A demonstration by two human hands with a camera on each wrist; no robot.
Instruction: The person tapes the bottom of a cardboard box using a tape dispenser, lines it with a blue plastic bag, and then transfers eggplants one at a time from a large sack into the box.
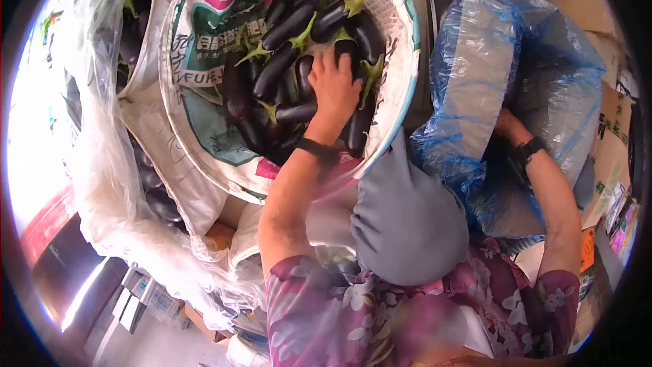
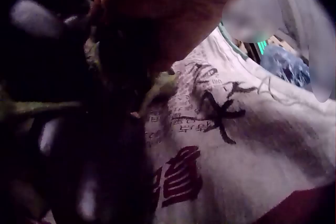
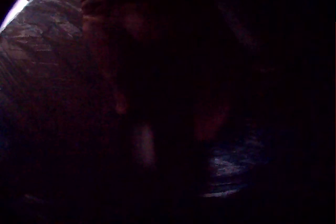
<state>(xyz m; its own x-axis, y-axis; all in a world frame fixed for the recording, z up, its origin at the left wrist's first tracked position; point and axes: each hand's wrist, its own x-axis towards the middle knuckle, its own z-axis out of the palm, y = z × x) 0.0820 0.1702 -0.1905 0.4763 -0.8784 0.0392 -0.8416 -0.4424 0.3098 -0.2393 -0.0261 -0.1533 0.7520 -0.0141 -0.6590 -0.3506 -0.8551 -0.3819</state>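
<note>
The left hand (image 1: 334, 88) lies on the glossy dark-purple aubergines (image 1: 282, 61) heaped in the round white woven basket (image 1: 409, 41), their long axes slanting across its fingers (image 1: 337, 61), grip impossible to tell; the right hand (image 1: 508, 124), well apart, is buried in the crinkled blue plastic bag (image 1: 475, 61), its hold unseen.

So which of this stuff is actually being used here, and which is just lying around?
In use: left hand on the eggplants in the sack-lined basket; right hand inside the blue plastic bag.
Lying about: clear plastic sheet, cardboard boxes.
</note>
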